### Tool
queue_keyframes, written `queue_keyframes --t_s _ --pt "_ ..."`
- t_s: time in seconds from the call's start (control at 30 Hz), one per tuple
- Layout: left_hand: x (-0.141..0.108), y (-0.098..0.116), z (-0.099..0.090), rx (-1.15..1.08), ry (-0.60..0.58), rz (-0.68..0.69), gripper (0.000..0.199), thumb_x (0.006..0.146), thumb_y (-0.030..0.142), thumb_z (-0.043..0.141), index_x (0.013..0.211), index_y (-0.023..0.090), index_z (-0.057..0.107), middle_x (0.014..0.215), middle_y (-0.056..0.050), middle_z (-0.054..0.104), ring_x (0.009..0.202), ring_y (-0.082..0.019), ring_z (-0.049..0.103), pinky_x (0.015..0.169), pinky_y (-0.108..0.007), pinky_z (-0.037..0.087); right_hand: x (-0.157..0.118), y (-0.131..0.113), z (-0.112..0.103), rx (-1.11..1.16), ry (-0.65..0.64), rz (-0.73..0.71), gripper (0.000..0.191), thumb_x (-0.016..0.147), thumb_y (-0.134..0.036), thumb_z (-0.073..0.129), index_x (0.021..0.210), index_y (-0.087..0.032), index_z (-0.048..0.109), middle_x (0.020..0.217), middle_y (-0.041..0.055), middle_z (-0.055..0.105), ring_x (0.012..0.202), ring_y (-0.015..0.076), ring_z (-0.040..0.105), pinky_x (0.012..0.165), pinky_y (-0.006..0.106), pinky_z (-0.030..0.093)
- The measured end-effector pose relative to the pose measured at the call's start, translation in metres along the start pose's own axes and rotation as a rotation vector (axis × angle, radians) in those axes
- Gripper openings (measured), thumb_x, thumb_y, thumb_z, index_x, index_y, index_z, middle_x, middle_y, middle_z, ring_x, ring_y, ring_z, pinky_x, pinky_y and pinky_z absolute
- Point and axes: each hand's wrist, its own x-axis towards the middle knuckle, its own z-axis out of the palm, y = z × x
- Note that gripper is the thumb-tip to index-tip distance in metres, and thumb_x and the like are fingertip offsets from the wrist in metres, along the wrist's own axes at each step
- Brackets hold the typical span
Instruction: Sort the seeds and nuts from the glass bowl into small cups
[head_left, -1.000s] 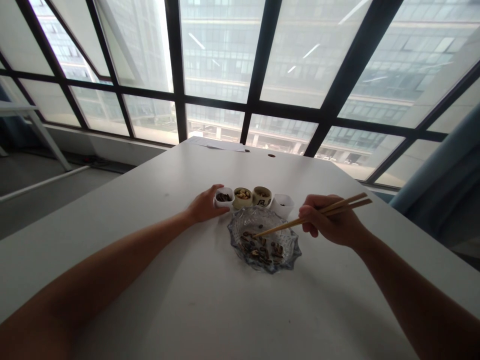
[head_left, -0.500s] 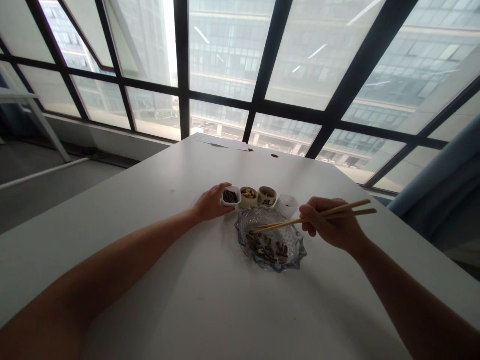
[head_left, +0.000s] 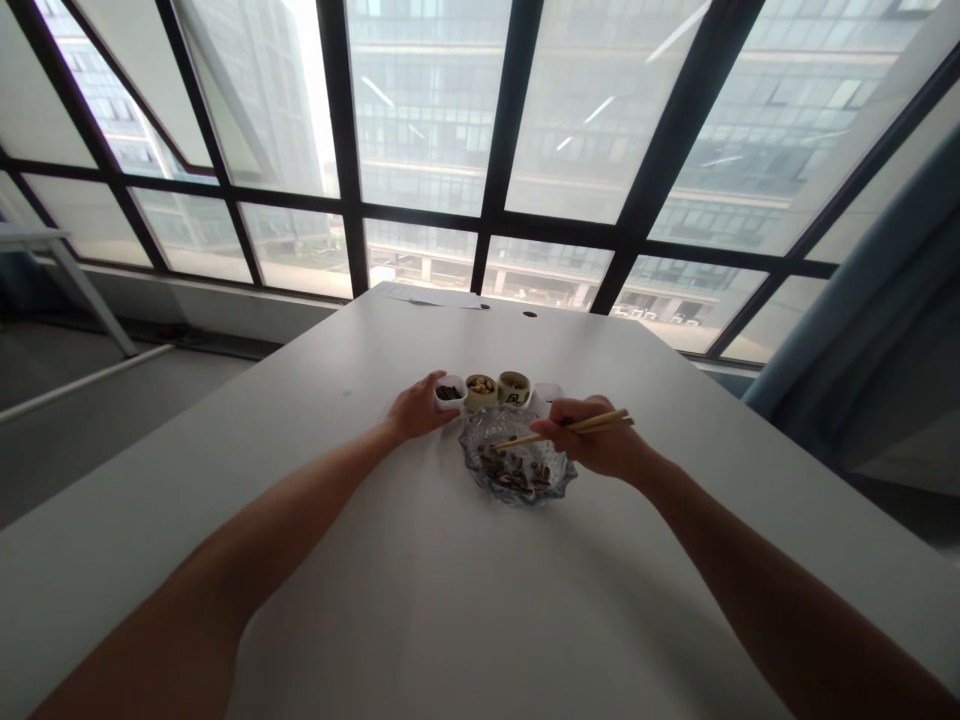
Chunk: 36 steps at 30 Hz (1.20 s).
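Observation:
My left hand [head_left: 421, 407] is wrapped round the left side of a small white cup [head_left: 451, 393] that holds dark seeds. Beside it stand a yellowish cup [head_left: 481, 393] with light pieces inside and another yellowish cup [head_left: 514, 389] with a dark character on its side. Partly behind my right hand [head_left: 589, 436] is a second white cup [head_left: 546, 394]. That hand grips wooden chopsticks [head_left: 592, 424], whose tips are down in a clear glass bowl [head_left: 474, 470]. Brown seeds [head_left: 517, 474] lie in the bowl; whether the tips pinch one I cannot tell.
The cups and bowl stand on a white table [head_left: 360, 610]. Sheets of paper [head_left: 431, 296] and two dark round spots lie at its far end. Large windows rise behind, a blue curtain [head_left: 862, 320] hangs at the right, and another white table [head_left: 30, 238] stands far left.
The view has shifted, so the cups and bowl appear a little further left. My right hand has moved left over the bowl's right rim, and the chopsticks have swung with it.

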Motion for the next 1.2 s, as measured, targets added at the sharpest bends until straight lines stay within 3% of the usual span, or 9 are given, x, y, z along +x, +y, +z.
queue_keyframes --t_s 0.17,0.43,0.57,0.77,0.93,1.2 --pt "-0.008 -0.005 0.0 -0.126 0.025 -0.119 0.083 0.07 0.045 0.075 0.139 0.022 0.036 0.099 -0.006 0.071 0.09 -0.023 0.069 0.084 -0.037 0.054 -0.002 -0.012 -0.001 -0.032 -0.02 -0.031 0.049 0.088 -0.054 0.061 0.055 -0.02 0.048 0.044 -0.0019 0.052 0.039 0.0087 0.043 0.04 0.021 0.033" --pt "-0.025 -0.001 -0.005 -0.26 0.01 -0.208 0.079 0.068 0.042 0.078 0.135 0.018 0.042 0.113 -0.014 0.07 0.099 -0.026 0.069 0.088 -0.04 0.054 -0.007 -0.007 -0.01 0.076 0.093 0.089 0.047 0.086 -0.058 0.06 0.06 -0.019 0.054 0.046 0.0016 0.061 0.036 0.0115 0.053 0.036 0.021 0.039" --pt "-0.031 0.003 -0.007 -0.24 0.007 -0.212 0.079 0.068 0.044 0.078 0.134 0.017 0.043 0.112 -0.015 0.07 0.102 -0.029 0.069 0.089 -0.041 0.054 -0.005 -0.004 -0.001 0.089 0.075 0.113 0.052 0.087 -0.062 0.056 0.059 -0.018 0.055 0.045 0.0018 0.059 0.037 0.0107 0.051 0.036 0.021 0.037" --pt "-0.034 0.006 -0.009 -0.223 -0.004 -0.2 0.078 0.07 0.045 0.076 0.135 0.018 0.042 0.114 -0.015 0.069 0.103 -0.029 0.068 0.091 -0.043 0.052 0.018 0.004 0.016 0.027 0.116 0.154 0.052 0.076 -0.064 0.069 0.057 -0.018 0.053 0.046 0.0007 0.055 0.042 0.01 0.047 0.039 0.021 0.033" --pt "-0.034 0.004 -0.01 -0.217 -0.024 -0.191 0.079 0.07 0.048 0.075 0.135 0.019 0.042 0.112 -0.014 0.068 0.101 -0.029 0.067 0.091 -0.042 0.052 0.036 0.017 0.024 0.091 0.082 0.249 0.051 0.087 -0.062 0.053 0.06 -0.018 0.053 0.045 0.0005 0.054 0.038 0.0107 0.05 0.039 0.022 0.038" --pt "-0.035 0.003 -0.008 -0.204 -0.027 -0.191 0.079 0.069 0.05 0.074 0.135 0.02 0.042 0.109 -0.011 0.068 0.098 -0.027 0.067 0.088 -0.041 0.052 0.019 0.008 0.017 0.125 -0.026 0.194 0.044 0.084 -0.057 0.061 0.062 -0.019 0.053 0.049 0.001 0.059 0.039 0.0121 0.054 0.038 0.022 0.042"
